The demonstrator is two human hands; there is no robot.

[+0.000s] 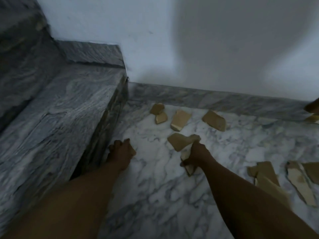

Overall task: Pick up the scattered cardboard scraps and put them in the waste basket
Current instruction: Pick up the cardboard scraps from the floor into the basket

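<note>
Marble floor [155,195], white with grey veins, meets a white wall [207,49] along a grey stone skirting [224,99]; a grey stone step [60,118] rises on my left.

I count four loose cardboard scraps in a row just in front of the skirting. The leftmost scrap [156,108] and the second scrap [161,117] are small and touch each other. The third scrap [180,119] lies with its long axis running from the wall towards me. The fourth scrap [214,120] slants from far-left to near-right.

The right hand [196,152] is clenched around a bundle of scraps [177,141], low over the floor near the middle. One piece fans out to the far left of the fist and another sticks out below it, towards me.

The left hand [120,149] is down on the floor just beside the step, with a sliver of tan showing at its right edge. The blur stops me telling whether it grips anything.

On the right lie at least three long strips [266,176], overlapping, their long axes running from far-left to near-right. One more piece [312,118] is cut off by the right edge.
</note>
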